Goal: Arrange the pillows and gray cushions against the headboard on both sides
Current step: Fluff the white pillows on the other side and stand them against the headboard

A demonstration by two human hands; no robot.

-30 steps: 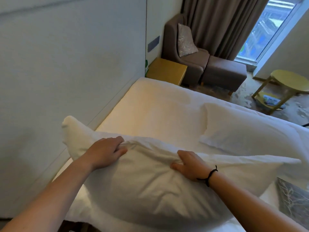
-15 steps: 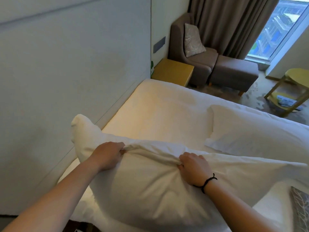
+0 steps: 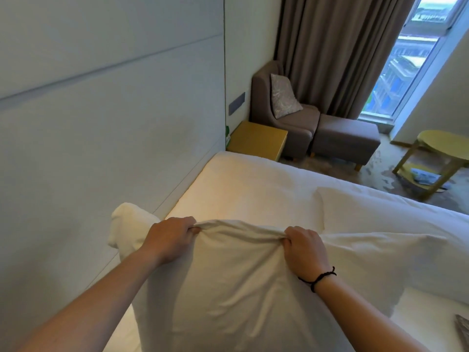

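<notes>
- Left hand and right hand — both curled tight, each pinching a bunch of fabric along the top edge of a white pillow.
- That pillow is held up over the near part of the bed; its left corner sticks out close to the headboard, but I cannot tell whether it touches.
- Second white pillow lies flat on the bed to the right, away from the headboard, partly behind the held one.
- Gray patterned cushion sits far off on the brown armchair, beside the curtain. A patterned gray edge shows at near right — possibly another cushion, too little visible to say.
- Progress, as I judge it: early. Nothing is set against the headboard yet; the stretch of bed along it is bare.
- Left to do: place the held pillow, stand up the second one, fetch the cushions, dress both sides.
</notes>
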